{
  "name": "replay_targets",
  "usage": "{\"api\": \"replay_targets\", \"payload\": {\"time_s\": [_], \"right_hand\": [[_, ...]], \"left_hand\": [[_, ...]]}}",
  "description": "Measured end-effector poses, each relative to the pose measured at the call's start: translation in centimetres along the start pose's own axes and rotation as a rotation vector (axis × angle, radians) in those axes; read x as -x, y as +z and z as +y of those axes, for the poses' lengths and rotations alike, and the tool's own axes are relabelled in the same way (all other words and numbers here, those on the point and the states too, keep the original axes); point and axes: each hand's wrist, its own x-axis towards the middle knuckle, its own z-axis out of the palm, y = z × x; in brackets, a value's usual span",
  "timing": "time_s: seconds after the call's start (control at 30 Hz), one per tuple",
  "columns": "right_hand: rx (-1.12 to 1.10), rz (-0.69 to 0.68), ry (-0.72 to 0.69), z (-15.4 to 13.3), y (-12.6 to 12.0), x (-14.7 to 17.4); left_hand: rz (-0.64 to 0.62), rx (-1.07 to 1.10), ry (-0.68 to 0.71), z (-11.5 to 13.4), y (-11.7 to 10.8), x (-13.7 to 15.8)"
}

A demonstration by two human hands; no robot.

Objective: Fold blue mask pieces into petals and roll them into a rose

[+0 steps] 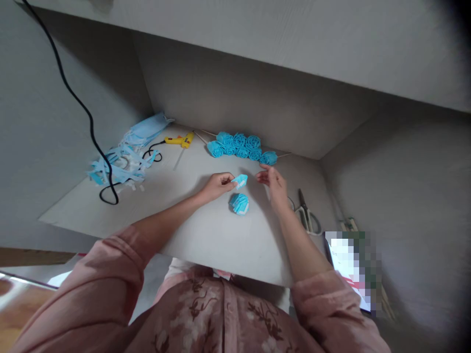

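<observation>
Between the thumb and fingers of my left hand [221,186] is a small folded blue mask-fabric piece [241,181] with a pale patch on it. My right hand [273,184] hovers to the right of that piece, apart from it, fingers loosely bent and spread with nothing visible in them. Just below, on the white tabletop [221,245], lies a small pile of similar folded blue pieces [239,204]. Behind my hands sits a cluster of blue fabric roses [239,146], some on thin sticks.
A yellow glue gun [180,140] rests back left, near stacked blue face masks [149,128] and cut blue strips [117,166]. A black cable [88,113] hangs at left. Scissors [307,215] lie right, near a bright-screened device [348,264]. Walls and an overhead shelf [257,34] enclose the table.
</observation>
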Motion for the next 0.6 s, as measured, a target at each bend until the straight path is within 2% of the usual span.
{"api": "replay_targets", "payload": {"time_s": [0.1, 0.23, 0.37, 0.6], "right_hand": [[-0.09, 0.186, -0.014, 1.0, -3.1, -1.7], [-0.097, 0.381, 0.025, 2.7, -6.9, -3.0], [-0.118, 0.453, 0.038, 3.5, -8.8, -3.4], [-0.138, 0.567, 0.117, 3.1, -11.6, -4.1]], "left_hand": [[0.003, -0.002, 0.002, 0.0, -0.1, 0.0], [0.01, -0.009, 0.027, 0.0, -0.2, -0.1], [0.02, 0.005, 0.041, 0.0, -0.4, -0.2], [0.055, -0.037, 0.065, -0.1, -0.6, -0.5]]}}
